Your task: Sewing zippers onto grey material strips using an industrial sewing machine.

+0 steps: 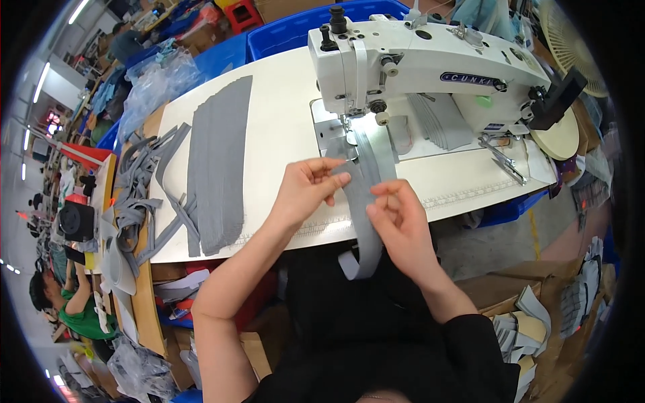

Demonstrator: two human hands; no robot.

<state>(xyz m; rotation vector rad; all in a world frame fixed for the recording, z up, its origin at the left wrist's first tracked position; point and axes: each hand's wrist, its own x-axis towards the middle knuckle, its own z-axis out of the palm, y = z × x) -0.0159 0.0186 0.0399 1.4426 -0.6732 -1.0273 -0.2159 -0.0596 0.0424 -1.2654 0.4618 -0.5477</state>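
A grey fabric strip (363, 225) runs from under the presser foot (351, 140) of a white sewing machine (430, 70) toward me. Its loose end curls over the table's front edge above my lap. My left hand (309, 188) pinches the strip's left edge between thumb and fingertips, just in front of the foot. On the opposite edge, slightly nearer to me, my right hand (402, 225) has thumb and fingers closed on the strip. A neat stack of grey fabric strips (218, 164) lies on the white table at left.
Tangled grey strips (141, 195) hang at the table's left end. Small grey pieces (443, 121) lie under the machine arm, with scissors (504, 161) to the right. A blue bin (282, 33) stands behind the table. A person in green (84, 316) works at far left.
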